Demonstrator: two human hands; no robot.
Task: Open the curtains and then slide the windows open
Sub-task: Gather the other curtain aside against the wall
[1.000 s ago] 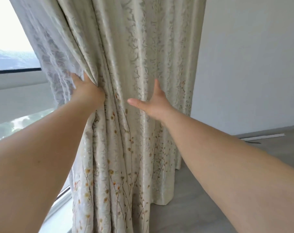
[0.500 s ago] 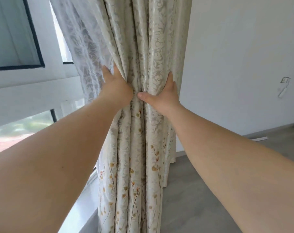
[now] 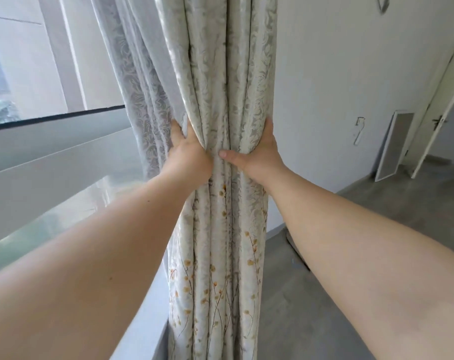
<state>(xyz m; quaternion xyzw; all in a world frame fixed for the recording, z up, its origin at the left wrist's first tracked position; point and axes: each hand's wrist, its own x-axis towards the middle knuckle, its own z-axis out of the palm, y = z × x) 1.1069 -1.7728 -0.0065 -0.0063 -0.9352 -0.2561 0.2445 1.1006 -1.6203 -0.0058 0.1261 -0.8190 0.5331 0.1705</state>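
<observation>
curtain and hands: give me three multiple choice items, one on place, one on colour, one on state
1. Where does the bunched curtain hang?
A. Between the window and the side wall
B. Across the door
C. In the middle of the glass

2. What colour are the small flowers printed low on the curtain?
A. Blue
B. Orange-yellow
C. Black

3. How do the hands stand on the curtain?
A. Both hang free of it
B. Only the right touches it
C. Both clasp it, one on each side

Key: 1 A, the window is to its left and the wall to its right. 2 B, orange-yellow blooms dot the lower folds. 3 C, the left hand and the right hand squeeze the folds between them.
</observation>
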